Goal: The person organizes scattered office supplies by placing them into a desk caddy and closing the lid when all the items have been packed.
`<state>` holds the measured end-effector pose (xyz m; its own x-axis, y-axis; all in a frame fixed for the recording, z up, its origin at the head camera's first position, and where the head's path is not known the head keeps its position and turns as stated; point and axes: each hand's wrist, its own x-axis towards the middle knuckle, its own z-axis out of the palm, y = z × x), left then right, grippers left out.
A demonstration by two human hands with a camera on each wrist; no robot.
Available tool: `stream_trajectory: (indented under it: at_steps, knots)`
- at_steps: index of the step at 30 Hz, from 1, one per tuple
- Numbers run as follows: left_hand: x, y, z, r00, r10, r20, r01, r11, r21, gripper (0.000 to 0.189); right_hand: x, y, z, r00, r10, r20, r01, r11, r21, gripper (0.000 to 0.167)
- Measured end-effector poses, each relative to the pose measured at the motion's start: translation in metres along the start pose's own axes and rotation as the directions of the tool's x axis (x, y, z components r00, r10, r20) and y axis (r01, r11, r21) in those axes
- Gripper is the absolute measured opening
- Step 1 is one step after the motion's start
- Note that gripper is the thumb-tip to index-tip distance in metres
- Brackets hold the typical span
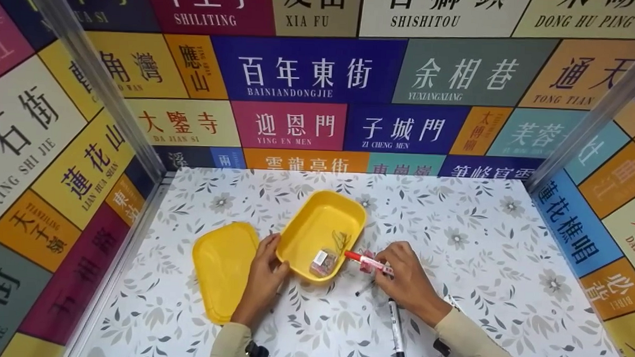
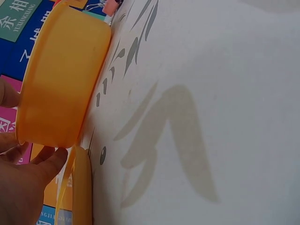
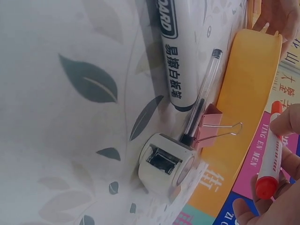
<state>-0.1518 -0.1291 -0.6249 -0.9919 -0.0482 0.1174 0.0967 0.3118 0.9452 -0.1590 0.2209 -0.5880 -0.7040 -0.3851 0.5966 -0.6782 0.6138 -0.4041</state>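
My left hand (image 1: 268, 269) grips the near left side of a yellow plastic box (image 1: 322, 202), its thumb at the rim. Inside lie a small clear packet with a white label (image 1: 322, 260) and some thin dark pieces (image 1: 340, 239). Between thumb and fingers, my right hand (image 1: 406, 276) pinches a white marker with red ends (image 3: 271, 159). One red end of it overlaps the box's right rim in the head view. Close to the box's outer wall on the table stands a pink binder clip (image 3: 210, 126), beside a clear pen with a black cap (image 3: 204, 91).
A yellow lid (image 1: 222, 273) lies left of the box, partly behind the left forearm. A black-and-white whiteboard marker (image 1: 396, 332) lies near the right forearm. The right wrist view also shows a small white rounded object with a dark slot (image 3: 166, 161). Sign-covered panels (image 1: 305, 70) enclose the table.
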Motion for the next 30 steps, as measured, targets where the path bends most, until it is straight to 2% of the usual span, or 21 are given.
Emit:
stream_trajectory:
  at_steps: [5,14,23,30]
  knots:
    - [0.0,-0.001,0.001,1.0,0.003,0.004,-0.003,1.0,0.02,0.073,0.001,0.0,0.003,1.0,0.005,-0.002,-0.005,1.0,0.012,0.027]
    - [0.001,-0.004,-0.001,0.998,0.056,-0.008,-0.056,0.998,-0.027,0.07,0.006,-0.002,0.011,1.0,0.008,-0.01,-0.008,1.0,0.011,0.029]
    - [0.0,-0.003,-0.001,0.999,0.045,-0.008,-0.045,0.999,-0.026,0.072,0.011,-0.005,0.014,0.999,0.048,0.023,-0.049,0.998,0.037,0.027]
    - [0.001,-0.002,-0.001,1.0,0.029,-0.004,-0.029,1.0,-0.007,0.073,0.018,-0.006,0.019,1.0,0.028,0.009,-0.028,0.999,0.021,0.024]
